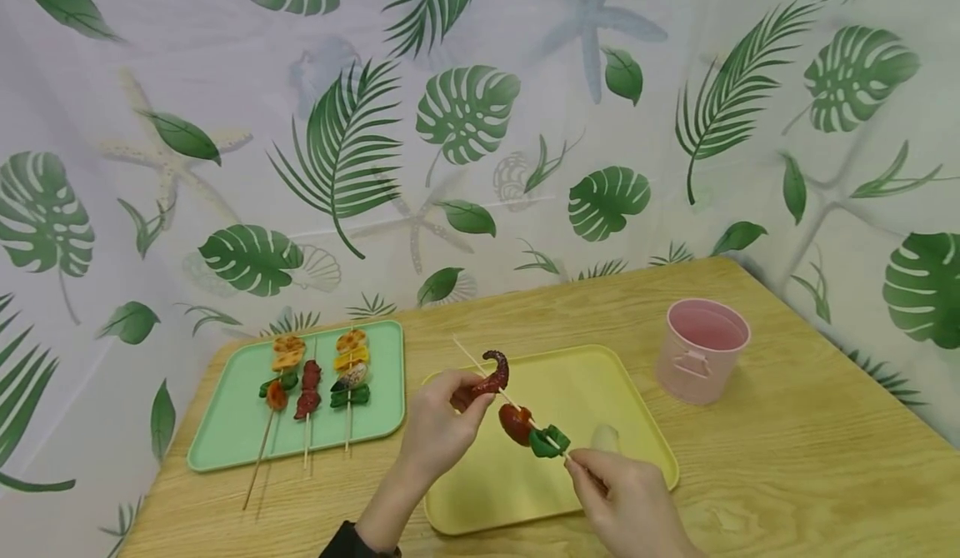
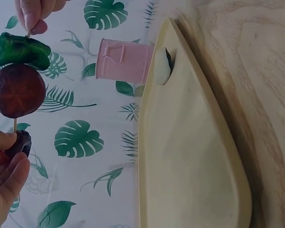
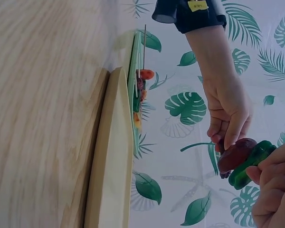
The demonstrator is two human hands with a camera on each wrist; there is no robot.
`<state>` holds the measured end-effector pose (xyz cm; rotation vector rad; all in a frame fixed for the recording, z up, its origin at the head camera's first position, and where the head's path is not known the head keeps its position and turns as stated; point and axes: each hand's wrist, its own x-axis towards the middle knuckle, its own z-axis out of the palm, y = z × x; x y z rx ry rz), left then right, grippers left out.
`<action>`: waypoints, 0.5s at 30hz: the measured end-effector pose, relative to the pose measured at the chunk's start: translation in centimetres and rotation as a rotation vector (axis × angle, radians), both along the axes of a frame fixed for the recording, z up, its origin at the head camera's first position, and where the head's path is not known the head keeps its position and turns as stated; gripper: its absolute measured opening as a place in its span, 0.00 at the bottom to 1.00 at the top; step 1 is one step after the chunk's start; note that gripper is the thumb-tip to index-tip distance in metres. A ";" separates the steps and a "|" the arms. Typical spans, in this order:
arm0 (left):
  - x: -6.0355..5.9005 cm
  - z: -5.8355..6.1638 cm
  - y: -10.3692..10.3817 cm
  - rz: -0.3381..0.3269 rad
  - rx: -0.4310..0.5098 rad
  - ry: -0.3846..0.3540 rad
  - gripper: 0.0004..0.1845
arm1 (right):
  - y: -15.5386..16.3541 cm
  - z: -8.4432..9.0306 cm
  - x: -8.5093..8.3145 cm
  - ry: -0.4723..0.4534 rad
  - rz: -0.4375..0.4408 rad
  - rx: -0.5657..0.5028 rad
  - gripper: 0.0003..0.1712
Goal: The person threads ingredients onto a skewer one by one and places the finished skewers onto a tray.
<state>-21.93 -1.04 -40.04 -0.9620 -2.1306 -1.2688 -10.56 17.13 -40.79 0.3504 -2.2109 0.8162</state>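
Above the yellow tray (image 1: 525,491), a thin wooden skewer (image 1: 467,352) slants between both hands. My left hand (image 1: 441,429) pinches a dark red, curled tentacle-like piece (image 1: 497,369) that sits on the skewer toward its tip. Farther down the stick come a round brown-red mushroom-like piece (image 1: 514,425) with a star mark, seen in the left wrist view, and a green pepper piece (image 1: 549,441). The fingers of my right hand (image 1: 630,495) pinch the skewer's lower end, just below the pepper. A pale piece with a dark edge (image 2: 162,66) lies on the tray.
On the left, a mint green tray (image 1: 225,433) bears three loaded skewers, their sticks jutting past its front edge. A pink bucket (image 1: 693,366) stands to the right of the yellow tray on the wooden table (image 1: 810,441). Behind hangs a leaf-patterned cloth (image 1: 525,233).
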 end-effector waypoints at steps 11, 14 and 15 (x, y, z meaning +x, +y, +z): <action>-0.3 -0.1 -0.4 -0.016 0.000 0.036 0.10 | -0.1 -0.1 0.1 -0.006 -0.023 0.016 0.13; -0.3 -0.2 -0.2 -0.003 -0.007 0.035 0.10 | -0.1 0.0 0.2 -0.078 -0.037 -0.008 0.13; -0.3 -0.3 -0.2 -0.002 -0.009 0.034 0.10 | -0.1 0.1 0.2 -0.096 -0.040 -0.010 0.14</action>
